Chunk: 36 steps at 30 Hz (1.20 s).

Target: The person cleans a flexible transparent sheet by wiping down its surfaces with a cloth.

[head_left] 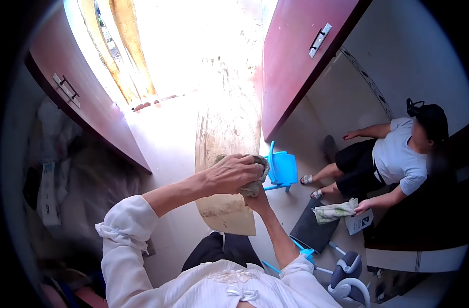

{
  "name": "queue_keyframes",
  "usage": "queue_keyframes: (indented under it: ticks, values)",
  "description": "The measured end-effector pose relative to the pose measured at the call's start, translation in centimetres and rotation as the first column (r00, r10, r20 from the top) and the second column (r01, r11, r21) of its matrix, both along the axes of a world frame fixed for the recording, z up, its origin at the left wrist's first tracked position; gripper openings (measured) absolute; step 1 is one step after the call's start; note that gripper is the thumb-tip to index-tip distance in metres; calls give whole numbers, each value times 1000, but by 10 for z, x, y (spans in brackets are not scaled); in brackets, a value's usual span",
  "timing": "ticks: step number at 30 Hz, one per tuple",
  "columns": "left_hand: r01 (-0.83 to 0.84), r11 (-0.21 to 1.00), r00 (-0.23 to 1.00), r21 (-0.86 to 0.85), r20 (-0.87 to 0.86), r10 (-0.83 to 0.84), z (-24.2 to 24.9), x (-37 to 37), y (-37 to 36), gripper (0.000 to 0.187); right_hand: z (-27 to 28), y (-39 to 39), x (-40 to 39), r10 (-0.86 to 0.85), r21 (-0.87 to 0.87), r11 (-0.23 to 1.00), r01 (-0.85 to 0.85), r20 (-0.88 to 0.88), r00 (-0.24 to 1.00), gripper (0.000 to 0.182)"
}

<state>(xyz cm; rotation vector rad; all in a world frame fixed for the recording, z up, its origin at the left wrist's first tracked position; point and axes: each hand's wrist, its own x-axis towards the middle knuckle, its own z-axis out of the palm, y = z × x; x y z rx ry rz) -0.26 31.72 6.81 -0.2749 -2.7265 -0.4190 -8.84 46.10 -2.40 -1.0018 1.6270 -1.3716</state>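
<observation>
A crumpled grey-green rag (252,189) is bunched between my two hands in front of my chest. My left hand (232,172) lies over the top of it, fingers curled around the cloth. Below and behind the rag, my right hand (257,201) is closed on its lower side, its fingers mostly hidden. Beneath the hands, a long, stained, tan mat or board (221,211) stretches along the floor toward the bright doorway.
Two pink doors (302,56) (85,66) flank the doorway. To the right are a small blue chair (282,168), a dark mat (313,227) and another person (399,154) holding a light patterned cloth (335,211). A grey-and-white wheeled item (347,272) stands near my right side. Bagged things (85,179) line the left.
</observation>
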Motion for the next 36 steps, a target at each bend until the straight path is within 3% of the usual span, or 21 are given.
queue_keyframes:
  ticks: [2, 3, 4, 5, 8, 10, 11, 13, 14, 17, 18, 20, 23, 24, 26, 28, 30, 33, 36]
  values:
    - [-61, 987, 995, -146, -89, 48, 23, -12, -11, 20, 12, -1, -4, 171, 163, 976, -144, -165, 971, 24]
    - [-166, 971, 986, -170, -6, 167, 39, -26, -29, 22, 9, -1, -3, 180, 162, 975, -154, -160, 971, 24]
    - [-184, 962, 983, -203, -22, 183, 52, -42, -54, 19, 3, -3, 2, 102, 51, 994, -92, -271, 957, 24]
    - [-212, 921, 958, -326, 114, 261, 77, -55, -72, 14, -1, -3, 8, 13, -68, 997, -41, -371, 928, 24]
    - [-170, 782, 854, -600, 306, 421, 112, -80, -101, 11, 4, -4, 15, 59, -34, 996, -81, -426, 903, 24]
    - [-97, 723, 749, -684, 429, 506, 114, -85, -84, 12, 6, -5, 15, 69, -31, 995, -90, -411, 909, 25]
    - [-123, 726, 845, -676, 312, 434, 106, -78, -77, 13, 6, -5, 15, 65, -19, 997, -79, -403, 913, 26]
    - [-90, 815, 877, -572, 343, 338, 87, -63, -56, 10, 2, -7, 13, 31, -28, 999, -45, -388, 921, 29]
    - [-80, 805, 890, -588, 322, 324, 69, -54, -41, 8, -2, -9, 11, 24, -33, 999, -40, -377, 926, 29]
    - [-92, 906, 914, -413, 327, 242, 42, -25, 0, 8, -26, -13, 3, 5, -14, 1000, -14, -503, 864, 30]
    - [-85, 932, 921, -354, 329, 209, 33, -16, 7, 11, -55, -13, -8, -68, -169, 984, -57, -653, 754, 28]
    - [-97, 916, 960, -389, 208, 190, 12, -11, 21, 14, -25, -11, -8, -116, -315, 949, -14, -388, 914, 26]
    - [0, 903, 949, -430, 285, 136, 35, -22, 11, 12, -21, -15, 5, -230, -391, 916, 92, -323, 918, 25]
    - [47, 881, 946, -471, 305, 112, 41, -19, 3, 11, -15, -8, 11, -224, -391, 917, 79, -340, 913, 25]
    - [-99, 781, 942, -616, 194, 273, 63, -38, -26, 13, 5, -6, 12, -10, -100, 994, -40, -457, 890, 26]
    - [-261, 689, 875, -676, 137, 465, 97, -57, -68, 14, 13, -7, 10, 27, -76, 995, -69, -462, 886, 24]
    - [-330, 714, 848, -617, 138, 512, 130, -56, -87, 13, 17, -7, 10, 42, -86, 992, -96, -488, 872, 25]
    - [-314, 757, 887, -573, 107, 449, 101, -45, -68, 13, 1, -4, 10, 16, -75, 995, -61, -492, 870, 26]
    - [-178, 817, 942, -548, 146, 304, 56, -18, -7, 10, -11, 1, 13, -58, -100, 995, 15, -439, 897, 25]
